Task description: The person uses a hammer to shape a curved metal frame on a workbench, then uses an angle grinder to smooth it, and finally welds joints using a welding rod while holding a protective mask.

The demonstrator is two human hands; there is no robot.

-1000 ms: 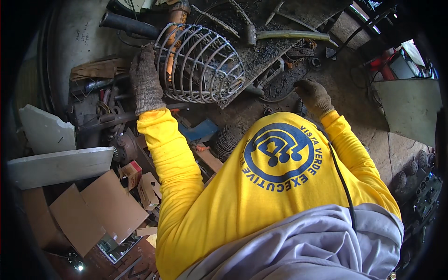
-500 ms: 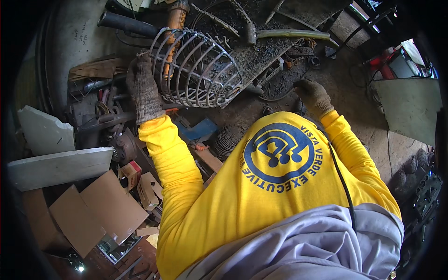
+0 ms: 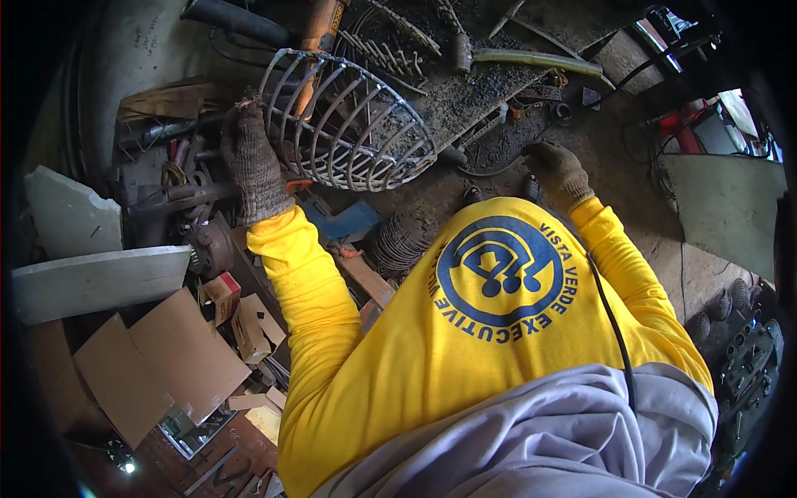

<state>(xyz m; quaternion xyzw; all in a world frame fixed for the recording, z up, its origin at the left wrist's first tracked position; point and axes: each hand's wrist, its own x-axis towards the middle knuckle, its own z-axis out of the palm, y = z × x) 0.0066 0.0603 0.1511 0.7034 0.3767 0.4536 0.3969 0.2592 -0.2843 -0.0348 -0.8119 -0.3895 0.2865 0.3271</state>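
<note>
My left hand, in a brown knitted glove, is closed on the left rim of a basket-shaped cage of bent metal rods. The cage lies tilted with its narrow end toward the right. Part of an orange tool shows behind and through its bars. My right hand, gloved the same way, hangs to the right of the cage and apart from it. Its fingers are curled, and the palm is hidden, so I cannot make out anything held there.
A hammer with a pale handle lies on the dark, grit-covered work surface ahead. Cardboard boxes and pale slabs crowd my left. Coiled wire lies near my body. Dark metal parts are at the right.
The view has shifted slightly, so the hammer sits lower and farther right. The cage has tilted a little at my left hand. My right hand is nearly still.
</note>
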